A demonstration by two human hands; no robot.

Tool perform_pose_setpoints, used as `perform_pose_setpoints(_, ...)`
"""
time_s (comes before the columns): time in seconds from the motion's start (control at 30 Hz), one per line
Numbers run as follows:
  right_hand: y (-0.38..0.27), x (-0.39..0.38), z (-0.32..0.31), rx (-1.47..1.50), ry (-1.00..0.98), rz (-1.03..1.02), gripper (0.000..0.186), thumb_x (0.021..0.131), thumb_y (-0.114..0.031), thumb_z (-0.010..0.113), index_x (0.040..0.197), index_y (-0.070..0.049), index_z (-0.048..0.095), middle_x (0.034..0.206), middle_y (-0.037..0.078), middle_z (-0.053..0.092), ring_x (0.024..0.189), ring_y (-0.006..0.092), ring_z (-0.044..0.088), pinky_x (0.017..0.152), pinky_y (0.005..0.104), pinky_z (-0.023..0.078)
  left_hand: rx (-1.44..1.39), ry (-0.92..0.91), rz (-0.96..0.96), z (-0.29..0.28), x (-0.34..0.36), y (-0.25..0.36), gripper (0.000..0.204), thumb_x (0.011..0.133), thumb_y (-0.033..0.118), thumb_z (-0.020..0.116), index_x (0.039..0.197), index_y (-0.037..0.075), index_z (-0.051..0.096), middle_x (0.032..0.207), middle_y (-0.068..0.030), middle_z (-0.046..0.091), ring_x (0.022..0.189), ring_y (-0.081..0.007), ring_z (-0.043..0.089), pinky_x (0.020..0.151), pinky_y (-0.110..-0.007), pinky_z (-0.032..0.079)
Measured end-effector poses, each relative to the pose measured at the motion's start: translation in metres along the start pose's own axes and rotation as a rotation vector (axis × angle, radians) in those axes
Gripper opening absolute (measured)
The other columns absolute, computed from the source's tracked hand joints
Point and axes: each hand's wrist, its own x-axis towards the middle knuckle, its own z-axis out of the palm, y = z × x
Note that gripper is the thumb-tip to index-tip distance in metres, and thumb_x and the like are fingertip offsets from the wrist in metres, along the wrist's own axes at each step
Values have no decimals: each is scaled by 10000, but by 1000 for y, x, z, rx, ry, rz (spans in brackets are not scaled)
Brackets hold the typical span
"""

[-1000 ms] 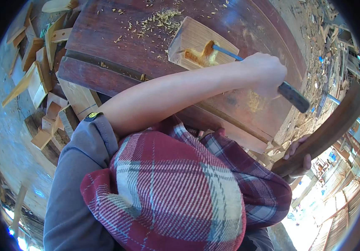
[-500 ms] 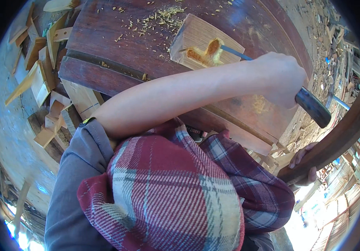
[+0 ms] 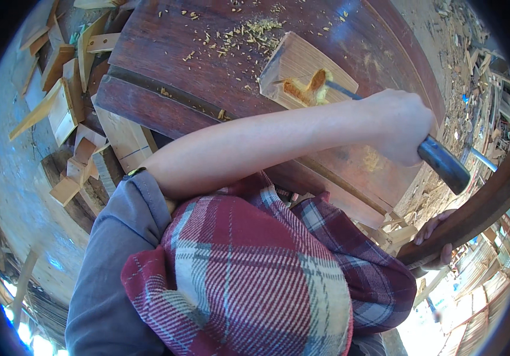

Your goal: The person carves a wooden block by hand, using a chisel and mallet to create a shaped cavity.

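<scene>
My left hand (image 3: 400, 124) is closed around a chisel with a blue-grey shaft (image 3: 344, 91) and long dark handle (image 3: 445, 165). The chisel's tip is at the right side of a carved, branching yellow-orange recess (image 3: 302, 89) in a pale wood block (image 3: 284, 56). That block lies on a reddish-brown wooden work surface (image 3: 172, 41). At the right, my right hand (image 3: 433, 234) grips a long, slightly curved dark-brown wooden piece (image 3: 480, 207), its far end hidden at the rim of the picture. My left forearm crosses above the red plaid cloth (image 3: 249, 249).
Wood shavings (image 3: 246, 32) are scattered over the work surface. Stacked offcuts (image 3: 62, 110) and boards (image 3: 121, 136) fill the left side beside a pale floor (image 3: 18, 202). Wood debris (image 3: 468, 71) covers the ground at the right, with bright light at lower right.
Since a second ago my left hand and chisel have shifted right and down relative to the block. My right hand and its wooden piece sit lower in the picture, which has shifted slightly.
</scene>
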Motion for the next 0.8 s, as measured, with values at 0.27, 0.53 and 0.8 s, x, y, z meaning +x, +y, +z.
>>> perform_pose_setpoints(0.27,-3,3,21,-4,66,53,675,716,-268,725,1156,81,350,702,140,510,565,214,575,500,255,515,44,12,-2,3,-4,-3,195,680,238,630,624,53,654,598,-172,614,627,-376,637,617,-445,528)
perform_pose_setpoints(0.53,0,0,16,-58,94,49,679,704,-292,697,1150,84,351,709,135,482,542,208,542,480,258,494,4,-10,51,1,-9,-3,163,644,222,653,617,61,653,597,-165,609,623,-372,631,614,-441,522)
perform_pose_setpoints(0.8,-2,-8,12,-147,174,105,676,750,-346,686,1162,75,355,720,137,455,546,197,501,485,260,469,-10,-23,111,3,-12,-9,161,646,215,653,612,58,638,596,-168,604,623,-372,626,595,-433,507)
